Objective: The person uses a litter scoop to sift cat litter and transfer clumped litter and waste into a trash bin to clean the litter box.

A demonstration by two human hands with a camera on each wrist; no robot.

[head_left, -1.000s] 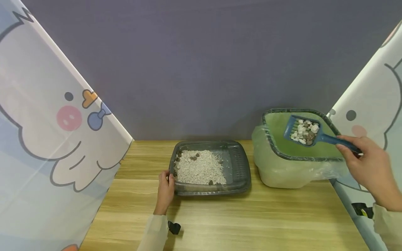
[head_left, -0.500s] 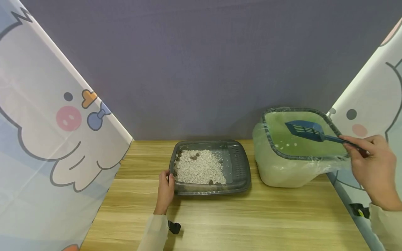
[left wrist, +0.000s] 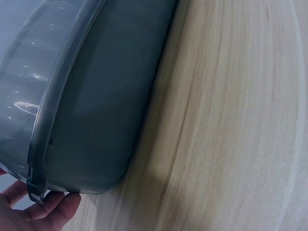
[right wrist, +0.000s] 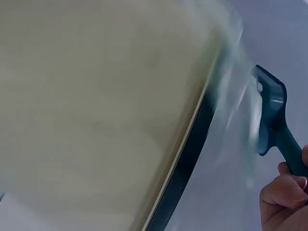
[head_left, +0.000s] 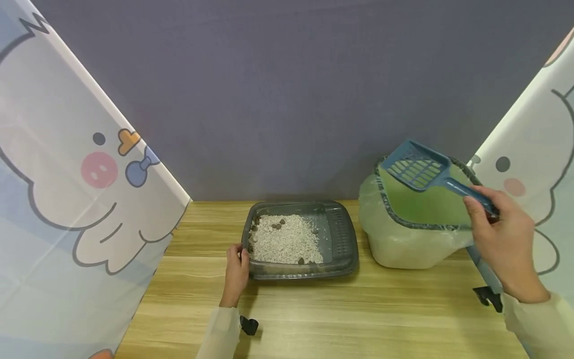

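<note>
My right hand [head_left: 504, 239] grips the scoop [head_left: 417, 167], apparently empty, above the lined bin [head_left: 403, 239]. My left hand [head_left: 236, 271] clasps the litter tray [head_left: 345, 239] on the desk [head_left: 358, 314]. Next: scoop tray clumps.

One scoop [head_left: 417, 167], one tray [head_left: 345, 239], one bin [head_left: 403, 244]

Place: we see a staged booth.
Signs: our wooden table [head_left: 314, 309], grey backdrop [head_left: 287, 89], cartoon curtains [head_left: 67, 164] on 2 sides.
</note>
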